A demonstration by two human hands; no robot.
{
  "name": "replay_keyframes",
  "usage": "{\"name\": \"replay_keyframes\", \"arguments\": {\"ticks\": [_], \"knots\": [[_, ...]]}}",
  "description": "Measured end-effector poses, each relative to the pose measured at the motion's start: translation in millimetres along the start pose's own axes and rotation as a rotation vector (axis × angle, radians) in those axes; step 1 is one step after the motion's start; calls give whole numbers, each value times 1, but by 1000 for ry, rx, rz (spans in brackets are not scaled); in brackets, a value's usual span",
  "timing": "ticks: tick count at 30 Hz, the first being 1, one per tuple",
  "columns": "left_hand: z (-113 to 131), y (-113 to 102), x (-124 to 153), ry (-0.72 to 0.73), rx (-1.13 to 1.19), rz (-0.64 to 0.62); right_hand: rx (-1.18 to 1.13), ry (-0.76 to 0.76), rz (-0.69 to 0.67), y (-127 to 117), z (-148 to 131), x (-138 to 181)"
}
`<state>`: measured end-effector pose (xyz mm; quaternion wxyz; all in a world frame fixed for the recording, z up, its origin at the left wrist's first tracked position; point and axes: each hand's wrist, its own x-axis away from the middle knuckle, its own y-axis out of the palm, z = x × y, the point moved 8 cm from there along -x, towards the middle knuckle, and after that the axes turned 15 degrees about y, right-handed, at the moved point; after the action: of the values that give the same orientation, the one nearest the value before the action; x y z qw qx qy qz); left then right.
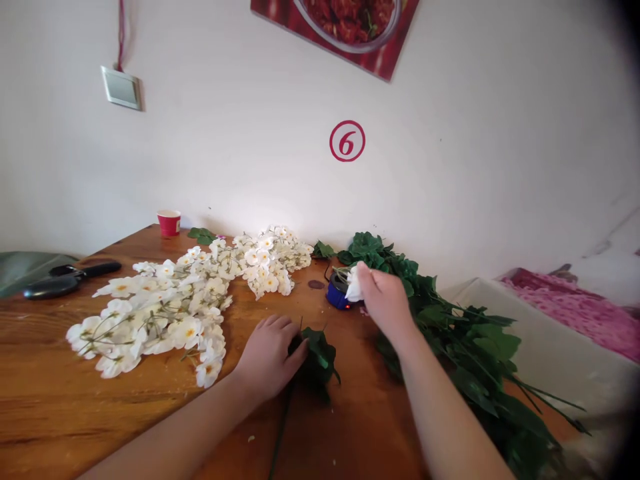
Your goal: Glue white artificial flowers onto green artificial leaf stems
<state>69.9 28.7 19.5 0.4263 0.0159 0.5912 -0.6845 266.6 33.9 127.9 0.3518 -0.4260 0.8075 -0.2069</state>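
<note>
Hands both grasping: left hand [267, 357] clasps a leafy green sprig [316, 363], stem pointing toward the person, just nearer than the blue device [337, 293]; right hand [385, 300] pinches a white blossom [354, 283] beside it.

Head-worn view, facing forward and down, near the left hand [267, 357], right hand [385, 303]

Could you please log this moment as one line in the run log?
left hand on green leaves | right hand pinching white flower | beside blue device

Table [300, 293] open at 12 o'clock of left hand [267, 357]; white flowers [165, 313] block 9 o'clock; leaves [465, 347] block 3 o'clock of right hand [383, 300].
</note>
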Motion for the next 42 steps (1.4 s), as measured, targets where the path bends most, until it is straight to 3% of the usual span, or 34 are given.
{"name": "replay_keyframes", "arguments": {"ticks": [3,7,9,17,24,27,31,36,42], "knots": [[1,0,1,17,-32,-8,262,-47,-64,-17,-11,-44],[6,-1,0,63,-81,-26,503,2,-460,9,11,-95],[8,-1,0,73,-91,-34,618,31,-552,21,28,-110],[4,2,0,71,-90,-44,739,7,-488,56,57,-140],[2,1,0,46,-86,-41,790,-30,-508,87,69,-139],[3,-1,1,47,-78,-28,776,-57,-484,81,66,-141],[5,-1,1,62,-30,-10,741,-80,-424,52,53,-154],[4,-4,-3,85,374,26,687,-49,-348,23,49,-161],[-15,-1,-6,-122,955,-1,628,24,-324,33,71,-145]]}}
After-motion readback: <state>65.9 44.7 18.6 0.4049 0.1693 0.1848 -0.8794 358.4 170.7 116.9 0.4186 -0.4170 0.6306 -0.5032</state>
